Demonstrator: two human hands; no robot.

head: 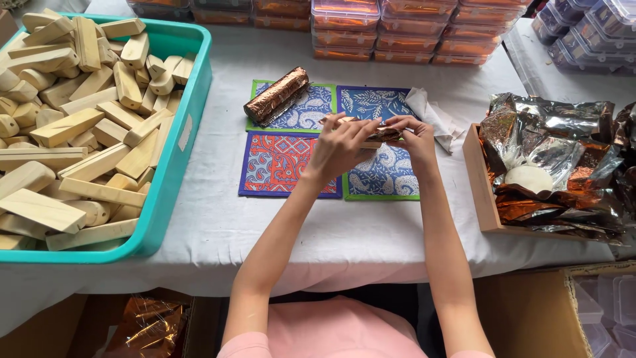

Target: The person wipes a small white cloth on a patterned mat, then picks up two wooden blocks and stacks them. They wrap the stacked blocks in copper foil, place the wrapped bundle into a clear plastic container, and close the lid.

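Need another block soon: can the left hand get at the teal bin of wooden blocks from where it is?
Probably yes: the teal bin sits open-topped to the left, nothing between. But the left hand is busy, sharing a foil-wrapped piece with the right hand.

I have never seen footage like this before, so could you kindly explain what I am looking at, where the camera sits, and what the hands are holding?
There is no machine here: the one picture comes from a camera worn on a person's head, looking down at their own two bare arms. The left hand and right hand together hold a small block partly wrapped in copper foil, above four patterned mats on a table covered by a white cloth. One finished foil-wrapped block lies on the far-left mat. To the left stands a teal bin heaped with bare wooden blocks. To the right, a wooden tray holds crumpled foil sheets. Stacks of clear lidded boxes line the far edge, and a white tissue lies beside the mats.
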